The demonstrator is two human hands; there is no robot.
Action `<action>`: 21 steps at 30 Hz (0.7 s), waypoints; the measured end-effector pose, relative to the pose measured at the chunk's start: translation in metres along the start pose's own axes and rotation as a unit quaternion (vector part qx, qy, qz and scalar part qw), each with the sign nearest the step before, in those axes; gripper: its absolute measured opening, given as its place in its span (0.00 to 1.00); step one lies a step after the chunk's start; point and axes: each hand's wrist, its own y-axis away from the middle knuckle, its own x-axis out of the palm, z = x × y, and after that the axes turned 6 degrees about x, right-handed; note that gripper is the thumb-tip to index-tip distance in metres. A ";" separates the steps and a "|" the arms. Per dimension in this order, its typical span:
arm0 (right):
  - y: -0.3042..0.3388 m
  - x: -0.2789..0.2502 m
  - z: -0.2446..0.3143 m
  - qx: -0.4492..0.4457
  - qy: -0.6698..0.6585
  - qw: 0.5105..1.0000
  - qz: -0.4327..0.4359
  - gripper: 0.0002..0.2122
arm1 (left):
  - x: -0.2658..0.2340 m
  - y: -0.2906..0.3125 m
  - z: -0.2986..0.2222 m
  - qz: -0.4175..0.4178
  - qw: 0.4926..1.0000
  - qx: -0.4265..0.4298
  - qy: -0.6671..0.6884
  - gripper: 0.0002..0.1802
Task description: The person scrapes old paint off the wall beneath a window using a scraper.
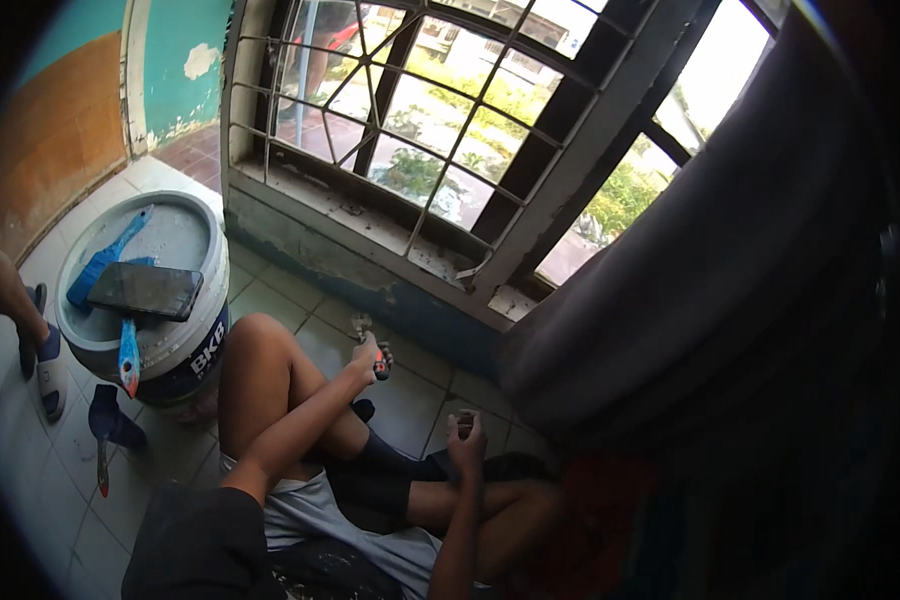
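Note:
My left hand [370, 352] is closed around a small tool with an orange and black handle [379, 367]. A pale, greyish end of it seems to stick out above the fingers, too small to name. That forearm rests across my raised left knee. To its right, my right hand [465, 436] hangs above my folded leg with the fingers curled in. Whatever it may hold is hidden. Both hands look dusty. Beyond them lie the floor tiles [406, 410] and the low wall [370, 275] under the window.
A big paint bucket [185, 372] stands at left, with blue-bristled brushes [120, 250] and a black phone [146, 290] on its lid. Another brush [116, 420] is on the floor. Another person's sandalled foot [50, 375] is beside it. A dark curtain [670, 300] hangs right of the barred window [420, 120].

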 end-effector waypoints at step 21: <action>-0.007 0.010 0.006 0.064 -0.024 0.995 0.073 0.11 | 0.067 0.045 0.002 -0.083 0.940 0.276 -0.181 0.25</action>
